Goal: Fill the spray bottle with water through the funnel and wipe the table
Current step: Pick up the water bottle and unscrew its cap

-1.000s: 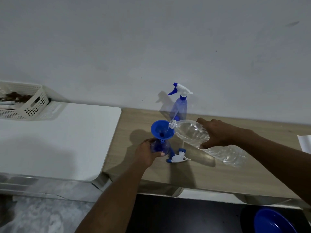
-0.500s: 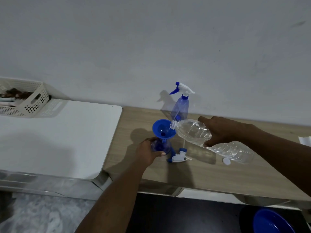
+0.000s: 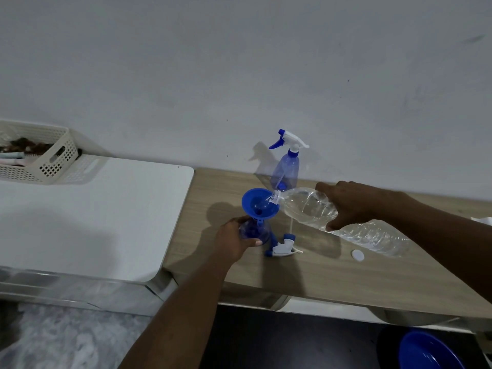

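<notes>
Right hand (image 3: 356, 203) grasps tilted water bottle (image 3: 319, 209), mouth over funnel (image 3: 259, 203); left hand (image 3: 234, 241) grips spray bottle (image 3: 254, 230) beneath.

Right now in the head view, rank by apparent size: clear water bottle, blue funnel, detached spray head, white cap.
1. clear water bottle, the largest by far
2. blue funnel
3. detached spray head, lying on the wooden table
4. white cap, the smallest

All sit at similar depth, so the order looks reliable.
</notes>
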Demonstrator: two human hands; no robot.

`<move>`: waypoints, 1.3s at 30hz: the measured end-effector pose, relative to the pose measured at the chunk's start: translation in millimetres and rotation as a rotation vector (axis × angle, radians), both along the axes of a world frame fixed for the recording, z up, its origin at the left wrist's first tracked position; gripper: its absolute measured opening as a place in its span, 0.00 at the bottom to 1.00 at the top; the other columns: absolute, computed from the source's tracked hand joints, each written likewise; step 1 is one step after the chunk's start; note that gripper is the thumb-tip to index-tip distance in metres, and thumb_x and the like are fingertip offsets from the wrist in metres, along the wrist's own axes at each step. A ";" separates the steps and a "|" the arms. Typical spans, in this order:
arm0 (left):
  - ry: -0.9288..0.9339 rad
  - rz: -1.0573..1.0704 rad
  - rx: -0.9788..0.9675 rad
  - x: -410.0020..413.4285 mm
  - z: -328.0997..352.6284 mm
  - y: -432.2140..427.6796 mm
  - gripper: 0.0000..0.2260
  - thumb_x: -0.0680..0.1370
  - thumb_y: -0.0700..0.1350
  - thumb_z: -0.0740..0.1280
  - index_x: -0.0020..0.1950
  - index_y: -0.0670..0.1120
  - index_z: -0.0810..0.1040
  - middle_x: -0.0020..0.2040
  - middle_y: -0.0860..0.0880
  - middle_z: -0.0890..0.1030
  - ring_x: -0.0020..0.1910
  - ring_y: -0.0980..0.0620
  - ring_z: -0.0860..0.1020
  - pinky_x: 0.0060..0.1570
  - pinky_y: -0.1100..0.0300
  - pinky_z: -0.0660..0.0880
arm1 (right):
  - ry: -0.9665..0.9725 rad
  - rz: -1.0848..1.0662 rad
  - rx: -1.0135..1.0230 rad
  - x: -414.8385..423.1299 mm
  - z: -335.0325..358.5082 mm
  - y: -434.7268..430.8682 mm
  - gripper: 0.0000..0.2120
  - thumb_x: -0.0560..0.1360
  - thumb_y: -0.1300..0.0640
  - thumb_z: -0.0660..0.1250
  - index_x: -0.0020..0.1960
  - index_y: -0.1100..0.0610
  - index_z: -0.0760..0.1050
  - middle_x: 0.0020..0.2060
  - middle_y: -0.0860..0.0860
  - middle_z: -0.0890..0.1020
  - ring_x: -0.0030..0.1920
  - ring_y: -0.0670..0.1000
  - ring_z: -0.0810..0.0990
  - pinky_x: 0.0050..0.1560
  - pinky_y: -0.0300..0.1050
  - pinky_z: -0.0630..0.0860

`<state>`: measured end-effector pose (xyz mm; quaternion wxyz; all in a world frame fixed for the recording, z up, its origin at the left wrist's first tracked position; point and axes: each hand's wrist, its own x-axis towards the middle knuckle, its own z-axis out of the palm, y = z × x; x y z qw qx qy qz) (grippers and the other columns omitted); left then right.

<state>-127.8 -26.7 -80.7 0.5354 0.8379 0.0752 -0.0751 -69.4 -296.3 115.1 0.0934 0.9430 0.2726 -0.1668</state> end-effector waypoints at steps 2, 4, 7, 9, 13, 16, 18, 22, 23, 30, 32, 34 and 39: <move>0.003 0.003 0.000 0.0 -1.4 0.4 0.32 0.61 0.49 0.84 0.63 0.56 0.78 0.57 0.56 0.83 0.56 0.55 0.81 0.60 0.49 0.78 | 0.003 -0.003 -0.002 -0.9 1.5 0.6 0.36 0.67 0.40 0.76 0.67 0.53 0.64 0.44 0.47 0.74 0.45 0.52 0.73 0.45 0.46 0.72; 0.007 0.007 0.002 0.1 -1.8 0.1 0.33 0.60 0.50 0.84 0.63 0.56 0.78 0.57 0.57 0.83 0.56 0.55 0.81 0.60 0.49 0.78 | 0.004 -0.002 -0.003 -1.5 2.1 0.6 0.36 0.67 0.41 0.76 0.67 0.53 0.64 0.44 0.47 0.74 0.45 0.52 0.73 0.44 0.46 0.72; -0.004 -0.003 0.013 0.0 -1.1 -0.3 0.32 0.61 0.50 0.83 0.64 0.56 0.78 0.58 0.56 0.82 0.56 0.55 0.80 0.60 0.49 0.78 | 0.006 0.003 -0.009 -1.7 2.5 0.2 0.36 0.67 0.40 0.76 0.67 0.53 0.64 0.45 0.47 0.74 0.45 0.52 0.73 0.45 0.47 0.73; -0.014 -0.002 0.020 0.0 -0.2 -0.5 0.32 0.61 0.51 0.83 0.63 0.56 0.78 0.58 0.56 0.82 0.56 0.55 0.80 0.60 0.48 0.78 | 0.010 -0.002 -0.009 -1.8 3.1 -0.1 0.36 0.67 0.40 0.76 0.67 0.53 0.64 0.44 0.47 0.74 0.45 0.51 0.73 0.45 0.47 0.73; 0.000 0.003 0.017 -0.7 2.0 -1.5 0.33 0.62 0.48 0.83 0.65 0.54 0.78 0.59 0.54 0.82 0.57 0.54 0.80 0.61 0.48 0.77 | 0.007 0.002 -0.002 -1.9 4.5 0.2 0.36 0.67 0.40 0.76 0.67 0.53 0.64 0.42 0.45 0.73 0.45 0.52 0.74 0.46 0.47 0.74; 0.006 0.008 0.010 -0.8 0.1 -0.7 0.33 0.61 0.49 0.84 0.64 0.55 0.78 0.58 0.55 0.83 0.57 0.54 0.81 0.61 0.48 0.78 | 0.007 -0.003 -0.002 -1.7 5.0 0.9 0.36 0.67 0.41 0.77 0.67 0.53 0.64 0.39 0.42 0.70 0.45 0.52 0.74 0.44 0.46 0.72; 0.010 0.012 0.010 0.1 -2.9 0.2 0.33 0.60 0.51 0.84 0.63 0.57 0.78 0.57 0.56 0.83 0.57 0.54 0.81 0.61 0.47 0.78 | 0.001 0.002 -0.006 -1.2 4.8 0.5 0.37 0.67 0.40 0.77 0.67 0.53 0.64 0.42 0.45 0.73 0.46 0.53 0.75 0.46 0.47 0.74; 0.006 0.011 0.020 0.8 -2.1 -0.6 0.33 0.61 0.50 0.84 0.64 0.56 0.78 0.59 0.55 0.82 0.58 0.54 0.80 0.62 0.48 0.77 | 0.005 0.005 -0.013 -1.0 5.4 -1.0 0.36 0.67 0.40 0.77 0.66 0.53 0.64 0.48 0.49 0.78 0.45 0.52 0.75 0.45 0.47 0.74; 0.004 0.013 0.026 0.8 -1.3 -0.9 0.33 0.61 0.49 0.84 0.65 0.55 0.78 0.59 0.54 0.82 0.58 0.53 0.80 0.62 0.49 0.77 | 0.007 0.008 -0.012 -1.0 6.0 -0.8 0.36 0.67 0.40 0.77 0.66 0.53 0.64 0.49 0.50 0.79 0.45 0.52 0.75 0.45 0.47 0.74; 0.009 0.017 0.045 0.1 0.8 -0.6 0.34 0.60 0.50 0.84 0.65 0.54 0.78 0.58 0.54 0.83 0.57 0.54 0.81 0.61 0.49 0.78 | 0.011 -0.003 -0.011 -0.9 8.1 -0.4 0.36 0.67 0.40 0.77 0.66 0.52 0.64 0.42 0.46 0.74 0.44 0.51 0.75 0.43 0.46 0.73; 0.013 0.015 0.037 0.3 0.0 -0.3 0.34 0.60 0.51 0.84 0.65 0.54 0.78 0.58 0.55 0.83 0.56 0.54 0.81 0.61 0.48 0.78 | 0.017 -0.012 -0.009 -0.6 8.2 -1.4 0.36 0.67 0.40 0.77 0.66 0.52 0.64 0.40 0.45 0.74 0.42 0.51 0.75 0.42 0.45 0.73; 0.018 0.006 0.030 0.8 -1.8 0.4 0.35 0.59 0.53 0.84 0.64 0.55 0.78 0.58 0.55 0.83 0.56 0.54 0.81 0.61 0.48 0.78 | 0.015 -0.014 -0.007 -0.4 8.3 -1.7 0.36 0.67 0.40 0.77 0.66 0.52 0.64 0.37 0.43 0.72 0.40 0.49 0.74 0.40 0.44 0.71; 0.014 0.005 0.009 0.9 -1.0 0.5 0.34 0.60 0.50 0.84 0.65 0.54 0.78 0.58 0.55 0.83 0.57 0.54 0.81 0.62 0.49 0.77 | 0.012 -0.001 -0.020 0.0 9.6 -2.5 0.35 0.67 0.40 0.76 0.65 0.52 0.64 0.37 0.42 0.70 0.42 0.51 0.74 0.39 0.44 0.69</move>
